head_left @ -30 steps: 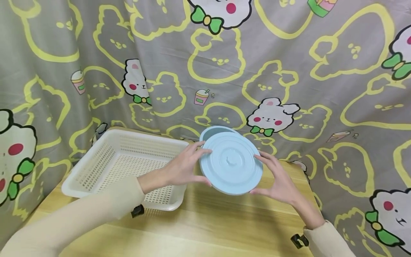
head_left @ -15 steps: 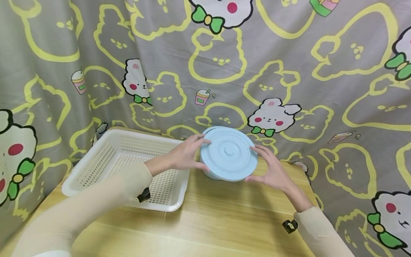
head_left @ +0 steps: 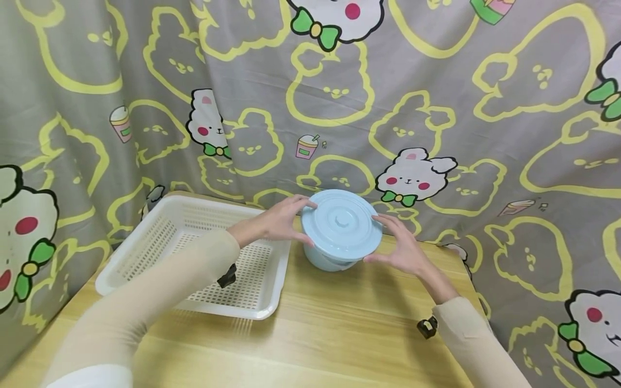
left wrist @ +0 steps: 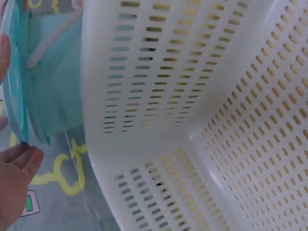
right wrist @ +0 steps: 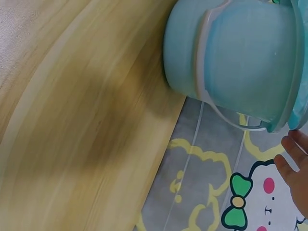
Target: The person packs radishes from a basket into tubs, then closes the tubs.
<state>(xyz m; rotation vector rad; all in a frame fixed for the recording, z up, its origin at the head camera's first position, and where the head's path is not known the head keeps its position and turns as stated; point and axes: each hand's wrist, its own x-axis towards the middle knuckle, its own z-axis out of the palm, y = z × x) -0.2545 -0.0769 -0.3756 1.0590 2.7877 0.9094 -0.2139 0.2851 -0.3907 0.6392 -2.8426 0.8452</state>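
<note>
A round light-blue lid (head_left: 342,223) lies over the mouth of a light-blue bucket (head_left: 326,262) near the back of the table. My left hand (head_left: 282,220) holds the lid's left edge, fingers at the back and thumb in front. On the opposite edge, my right hand (head_left: 404,250) holds the lid the same way. In the left wrist view a narrow gap shows between the lid (left wrist: 13,82) and the bucket's rim (left wrist: 36,120). A pale carrying handle (right wrist: 202,53) hangs against the bucket's side in the right wrist view. The bucket's inside is hidden.
A white perforated plastic basket (head_left: 283,269) stands just left of the bucket, beneath my left forearm. The wooden table (head_left: 310,334) extends in front. A grey curtain (head_left: 262,70) with cartoon figures hangs close behind and on both sides.
Both hands have brought the lid down and back, from a tilted position in front of the bucket to over its mouth. The basket has stayed in place.
</note>
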